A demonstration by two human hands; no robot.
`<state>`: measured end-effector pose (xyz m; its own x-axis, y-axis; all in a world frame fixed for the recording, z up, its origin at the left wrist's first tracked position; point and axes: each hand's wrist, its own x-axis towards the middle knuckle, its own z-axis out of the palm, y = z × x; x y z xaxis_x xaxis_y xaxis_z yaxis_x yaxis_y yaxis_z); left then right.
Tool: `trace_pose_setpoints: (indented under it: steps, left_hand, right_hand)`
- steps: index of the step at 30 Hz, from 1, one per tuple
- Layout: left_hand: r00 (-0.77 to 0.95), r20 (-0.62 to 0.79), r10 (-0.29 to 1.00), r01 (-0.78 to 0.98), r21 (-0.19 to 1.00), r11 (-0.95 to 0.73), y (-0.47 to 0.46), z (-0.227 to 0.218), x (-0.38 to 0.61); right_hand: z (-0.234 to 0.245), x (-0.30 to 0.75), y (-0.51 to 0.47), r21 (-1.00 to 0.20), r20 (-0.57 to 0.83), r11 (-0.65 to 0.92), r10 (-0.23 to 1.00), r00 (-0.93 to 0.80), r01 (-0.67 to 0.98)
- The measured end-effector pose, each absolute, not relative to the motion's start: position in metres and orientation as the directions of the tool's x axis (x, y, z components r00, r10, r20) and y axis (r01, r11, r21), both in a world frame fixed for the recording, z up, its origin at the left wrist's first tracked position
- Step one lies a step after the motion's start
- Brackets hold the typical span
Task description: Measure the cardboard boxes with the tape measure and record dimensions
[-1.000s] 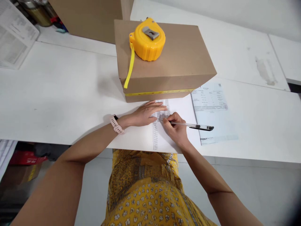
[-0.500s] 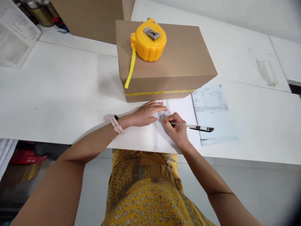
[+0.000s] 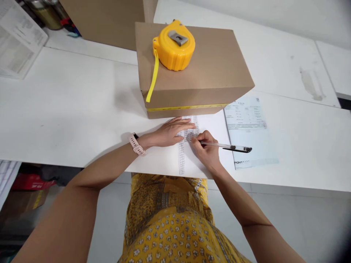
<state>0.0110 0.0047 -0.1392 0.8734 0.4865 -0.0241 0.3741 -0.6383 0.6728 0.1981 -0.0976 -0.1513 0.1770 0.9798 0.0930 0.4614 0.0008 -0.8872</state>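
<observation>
My right hand (image 3: 207, 151) is closed around a clear pen (image 3: 223, 146) with black ends, its tip down at a sheet of paper (image 3: 193, 164) covered partly in rows of small writing. Flat on the same sheet, with fingers stretched out, lies my left hand (image 3: 172, 132); a pale pink watch band circles that wrist. The sheet's far edge meets the front of a brown cardboard box (image 3: 216, 62). On top of the box rests a yellow tape measure (image 3: 177, 47), a short yellow tongue of it hanging toward the box's front edge.
A pale blue printed form (image 3: 249, 142) lies right of the paper on the white table (image 3: 68, 109). Behind stands a larger cardboard box (image 3: 106, 22). Jars (image 3: 48, 16) and a clear-covered stack of papers (image 3: 19, 40) occupy the far left corner.
My right hand and the pen have shifted slightly to the right along the paper. My left hand stays in place.
</observation>
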Motion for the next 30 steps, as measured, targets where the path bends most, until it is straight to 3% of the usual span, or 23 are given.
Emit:
trace_pose_setpoints:
  steps: [30]
  left_hand:
    - [0.876, -0.017, 0.482, 0.359, 0.689, -0.629, 0.0043, -0.1373, 0.0111]
  right_hand:
    - [-0.1526, 0.2003, -0.0972, -0.888, 0.09, 0.001, 0.981, 0.173, 0.46]
